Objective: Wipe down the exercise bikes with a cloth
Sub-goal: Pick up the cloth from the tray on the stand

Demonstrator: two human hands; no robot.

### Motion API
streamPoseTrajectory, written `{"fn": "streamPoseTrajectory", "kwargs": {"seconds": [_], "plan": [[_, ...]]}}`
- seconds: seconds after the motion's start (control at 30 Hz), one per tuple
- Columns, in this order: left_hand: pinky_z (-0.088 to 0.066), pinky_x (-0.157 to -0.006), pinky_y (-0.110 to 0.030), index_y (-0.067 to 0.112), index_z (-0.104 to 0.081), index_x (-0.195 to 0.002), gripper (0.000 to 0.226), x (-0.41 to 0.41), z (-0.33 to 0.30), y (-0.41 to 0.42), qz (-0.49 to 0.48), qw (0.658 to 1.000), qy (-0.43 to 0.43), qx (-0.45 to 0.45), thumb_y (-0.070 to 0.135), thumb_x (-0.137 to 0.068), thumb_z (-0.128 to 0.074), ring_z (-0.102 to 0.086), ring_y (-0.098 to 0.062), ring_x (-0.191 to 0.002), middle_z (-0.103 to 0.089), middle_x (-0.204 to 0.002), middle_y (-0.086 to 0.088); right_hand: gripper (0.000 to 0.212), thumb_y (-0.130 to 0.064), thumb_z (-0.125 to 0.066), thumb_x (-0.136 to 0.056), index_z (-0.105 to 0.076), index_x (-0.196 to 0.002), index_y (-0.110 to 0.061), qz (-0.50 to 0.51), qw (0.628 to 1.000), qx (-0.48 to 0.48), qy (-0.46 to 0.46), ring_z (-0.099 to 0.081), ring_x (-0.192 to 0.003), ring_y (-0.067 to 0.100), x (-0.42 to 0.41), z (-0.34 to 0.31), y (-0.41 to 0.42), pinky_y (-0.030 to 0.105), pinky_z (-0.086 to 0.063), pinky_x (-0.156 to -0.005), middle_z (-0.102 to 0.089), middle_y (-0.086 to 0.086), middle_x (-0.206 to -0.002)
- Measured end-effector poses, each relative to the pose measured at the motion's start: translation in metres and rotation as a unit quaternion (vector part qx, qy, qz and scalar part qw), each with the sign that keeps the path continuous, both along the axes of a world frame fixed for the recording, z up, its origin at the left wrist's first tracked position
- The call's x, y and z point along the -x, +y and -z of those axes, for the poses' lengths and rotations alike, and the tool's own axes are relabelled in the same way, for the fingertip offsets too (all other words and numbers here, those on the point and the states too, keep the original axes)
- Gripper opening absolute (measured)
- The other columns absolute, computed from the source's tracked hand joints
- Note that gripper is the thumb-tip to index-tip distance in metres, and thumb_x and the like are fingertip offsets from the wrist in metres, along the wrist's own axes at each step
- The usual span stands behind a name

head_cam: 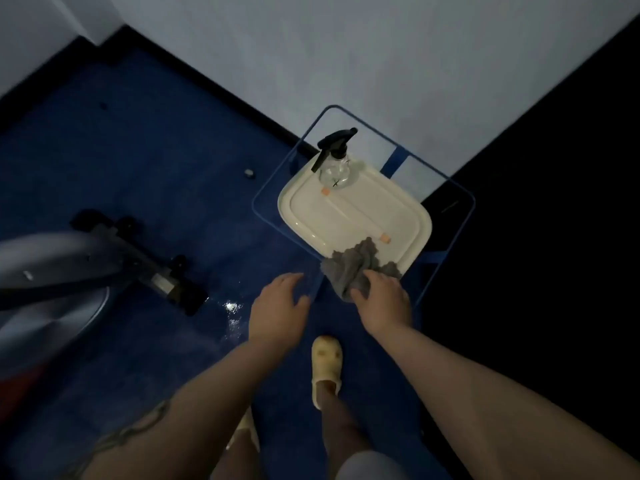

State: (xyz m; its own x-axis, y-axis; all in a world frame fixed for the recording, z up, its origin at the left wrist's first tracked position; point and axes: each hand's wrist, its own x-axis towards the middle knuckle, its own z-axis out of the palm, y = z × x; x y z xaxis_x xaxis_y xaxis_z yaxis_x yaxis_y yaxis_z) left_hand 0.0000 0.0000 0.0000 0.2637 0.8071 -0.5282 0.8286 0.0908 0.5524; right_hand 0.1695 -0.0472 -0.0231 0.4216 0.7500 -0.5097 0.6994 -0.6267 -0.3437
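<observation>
A grey cloth [356, 263] lies crumpled over the near corner of a cream tray [398, 209] that rests on a blue-framed stand [332, 110]. My right hand [381, 301] grips the cloth's near end. My left hand [277, 304] hovers just left of it, fingers spread, holding nothing. A clear spray bottle [334, 168] with a black trigger head stands upright at the tray's far corner. Part of an exercise bike [52, 268] shows at the left: its pale flywheel cover and the black floor stabiliser [162, 271].
The floor is dark blue carpet [156, 161], with a wet shiny patch [232, 308] left of my left hand. White walls [381, 64] meet behind the stand. My feet in pale slippers [327, 365] stand close to the stand. A small grey object [248, 173] lies on the carpet.
</observation>
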Motion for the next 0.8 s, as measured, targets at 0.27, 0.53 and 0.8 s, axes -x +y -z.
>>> {"fn": "streamPoseTrajectory", "kwargs": {"seconds": [0.27,0.53,0.8], "plan": [[-0.033,-0.109,-0.032,0.023,-0.044,-0.139,0.047,0.032,0.017,-0.034,-0.056,0.996,0.038,0.051,0.026,-0.093,-0.048,-0.043,-0.017,-0.131,-0.046,-0.145,0.003,0.011,-0.019,-0.061,-0.091,-0.063,-0.099,-0.012,-0.026,0.998,-0.011,-0.051,-0.055,-0.099,0.021,-0.008,0.02,0.005,0.037,-0.051,-0.074,-0.06,0.006,-0.107],[-0.033,-0.109,-0.032,0.023,-0.046,-0.138,0.046,0.064,-0.025,-0.031,-0.155,0.987,0.021,0.023,0.023,-0.092,-0.05,-0.042,-0.016,-0.131,-0.046,-0.144,0.006,0.011,-0.026,-0.053,-0.095,-0.057,-0.095,-0.016,-0.115,0.99,-0.067,-0.047,-0.053,-0.093,0.017,-0.005,-0.018,0.02,0.034,-0.048,-0.069,-0.053,-0.001,-0.1],[-0.041,-0.089,-0.018,0.022,-0.05,-0.132,0.038,0.15,-0.115,-0.043,-0.292,0.953,-0.058,-0.055,0.019,-0.094,-0.052,-0.053,-0.003,-0.1,-0.053,-0.129,0.009,0.01,-0.03,-0.049,-0.095,-0.043,-0.091,-0.023,-0.123,0.964,-0.222,0.078,-0.056,-0.063,0.009,0.095,-0.129,0.039,0.025,-0.039,-0.048,-0.057,-0.006,-0.074]]}}
